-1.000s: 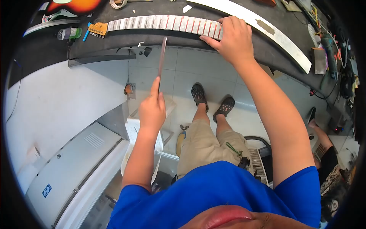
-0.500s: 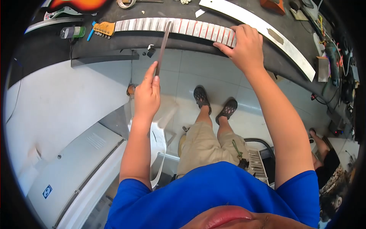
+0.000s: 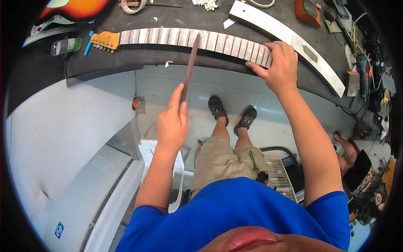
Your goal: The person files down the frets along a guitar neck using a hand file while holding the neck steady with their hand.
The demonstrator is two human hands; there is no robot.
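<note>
A guitar neck [image 3: 180, 37] with a pale, taped-looking fretboard lies across the dark workbench [image 3: 168, 19], its wooden headstock [image 3: 105, 40] pointing left. My left hand [image 3: 172, 122] is closed round the lower end of a long thin file [image 3: 191, 65], index finger stretched along it. The file's far tip meets the fretboard near its middle. At the neck's right end, my right hand [image 3: 280, 66] grips it, thumb at the near edge and fingers over the far side.
Behind the neck lies a long white curved bar [image 3: 289, 38]. A bottle [image 3: 66, 46] and blue tool [image 3: 88, 43] are at left, near a sunburst guitar body [image 3: 75, 10]. Tools and cables [image 3: 369, 63] crowd the right. Another person's leg [image 3: 348, 149] shows at lower right.
The file tip has come up from below the neck onto the fretboard. My right hand stays on the neck's end. The whole view has shifted somewhat.
</note>
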